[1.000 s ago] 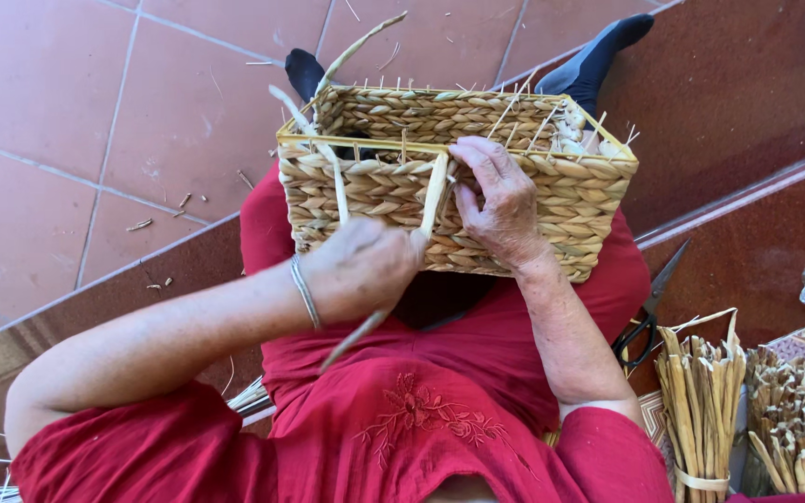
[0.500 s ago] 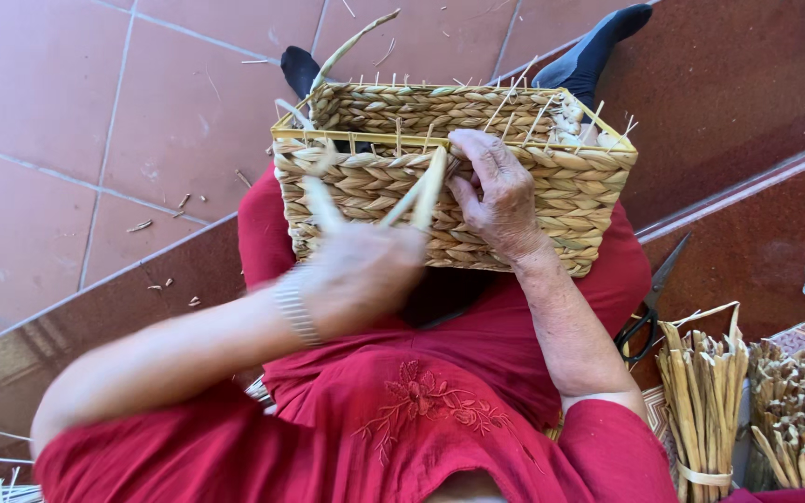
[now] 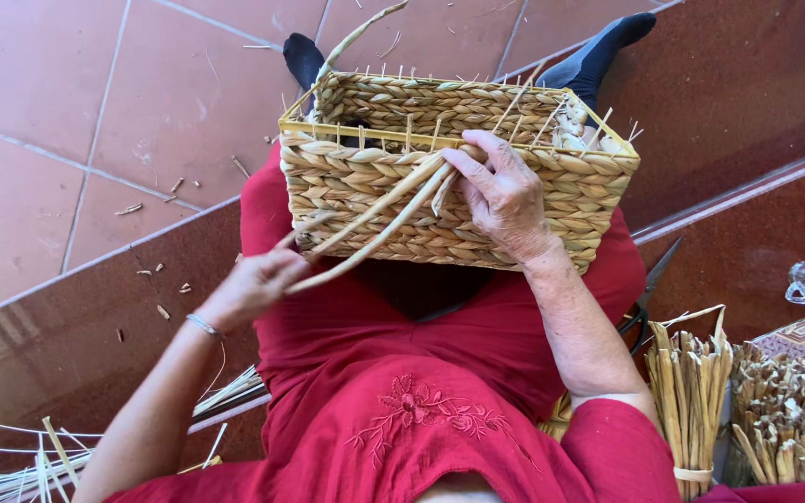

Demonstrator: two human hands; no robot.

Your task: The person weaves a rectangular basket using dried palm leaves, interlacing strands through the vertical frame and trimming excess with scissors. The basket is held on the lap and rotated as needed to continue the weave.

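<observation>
A: Head view shows your left hand [image 3: 258, 279] lower and further out from the rectangular woven straw basket [image 3: 458, 177] than it was a moment ago, when it was up against the front wall.

B: So what are my fingers doing?

A: They're closed around the near ends of two pale, flattened reed strands [image 3: 375, 224], which now run taut and slanting up to the rim. That looks like you've drawn the weave tight.

B: And my other hand?

A: Your right hand [image 3: 505, 191] has stayed on the basket's front wall, fingers spread and bent, pinning the strands just under the rim; it grips nothing fully.

B: Where's the basket?

A: Resting on your lap, on the red dress [image 3: 402, 391], over the terracotta floor tiles [image 3: 95, 93]. Bundles of cut dry stalks [image 3: 691, 391] stand by your right side.
</observation>
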